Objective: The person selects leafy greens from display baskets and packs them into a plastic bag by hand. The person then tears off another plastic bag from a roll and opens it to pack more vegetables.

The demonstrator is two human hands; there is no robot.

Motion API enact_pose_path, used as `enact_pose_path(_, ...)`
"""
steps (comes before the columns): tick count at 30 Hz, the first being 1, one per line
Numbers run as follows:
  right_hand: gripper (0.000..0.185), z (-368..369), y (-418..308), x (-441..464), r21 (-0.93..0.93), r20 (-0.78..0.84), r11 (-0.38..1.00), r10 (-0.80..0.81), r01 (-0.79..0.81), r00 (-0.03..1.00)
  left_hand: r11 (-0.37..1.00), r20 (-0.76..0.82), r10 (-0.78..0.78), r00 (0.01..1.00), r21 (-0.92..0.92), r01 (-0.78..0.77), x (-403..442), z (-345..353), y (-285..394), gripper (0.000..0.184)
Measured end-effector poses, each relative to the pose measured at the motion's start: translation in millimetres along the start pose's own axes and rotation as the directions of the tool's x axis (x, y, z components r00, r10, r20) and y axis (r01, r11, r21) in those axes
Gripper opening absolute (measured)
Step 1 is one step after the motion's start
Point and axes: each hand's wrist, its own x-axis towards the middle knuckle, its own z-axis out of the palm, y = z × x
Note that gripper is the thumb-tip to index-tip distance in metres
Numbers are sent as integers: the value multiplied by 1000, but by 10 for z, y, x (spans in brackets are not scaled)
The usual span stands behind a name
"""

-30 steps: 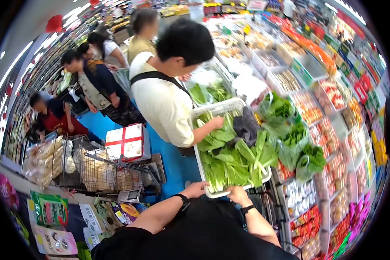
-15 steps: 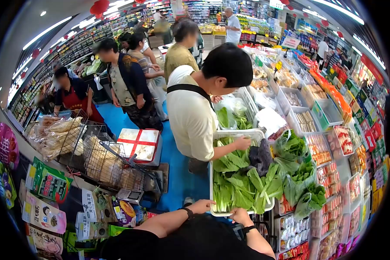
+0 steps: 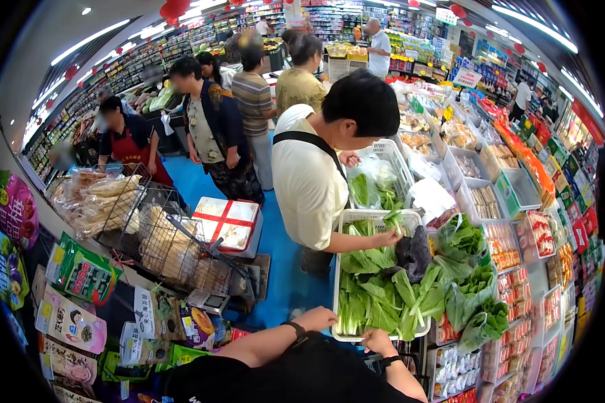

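Note:
A white plastic basket [image 3: 337, 282] of leafy greens [image 3: 366, 305] lies right in front of me. At its near left corner, my left hand [image 3: 318, 319] has its fingers curled against the rim. My right hand [image 3: 379, 342] is closed at the near rim, further right, with its fingertips partly hidden. A dark grey cloth [image 3: 413, 255] rests on the greens at the basket's right side. Across the basket, a person in a cream shirt [image 3: 309, 191] holds a small green stem [image 3: 393, 220] over it.
Bagged greens [image 3: 465, 238] line the basket's right side, beside packaged goods [image 3: 507, 295]. A second white basket [image 3: 400, 164] stands beyond. To the left are wire carts [image 3: 165, 225] with bagged goods, a taped foam box [image 3: 227, 225] and hanging snack packets [image 3: 81, 275]. Several people stand behind.
The co-worker's hand has risen from the basket with a small green stem in it. My hands stay at the basket's near rim. The view has shifted slightly.

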Motion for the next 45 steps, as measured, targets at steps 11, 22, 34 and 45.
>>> enact_pose_path(11, 26, -62, -28, 43, -41, 27, 997, -62, 63, 998, 549, -303, 835, 460, 528, -648, -816, -3031, 3238, 24)
enact_pose_path(22, 81, 131, 474, 236, -94, 88, 984, -143, 151, 986, 313, -181, 949, 257, 632, -709, -1383, -2900, 4672, 15)
enact_pose_path(34, 35, 200, 291, 263, -59, -86, 995, 69, -74, 994, 383, -248, 913, 323, 792, -476, -1205, -2496, 4862, 15)
enact_pose_path(45, 33, -84, -245, -14, 59, 90, 997, 34, -40, 995, -31, 277, 884, 378, 840, -542, -1226, -2755, 5169, 16)
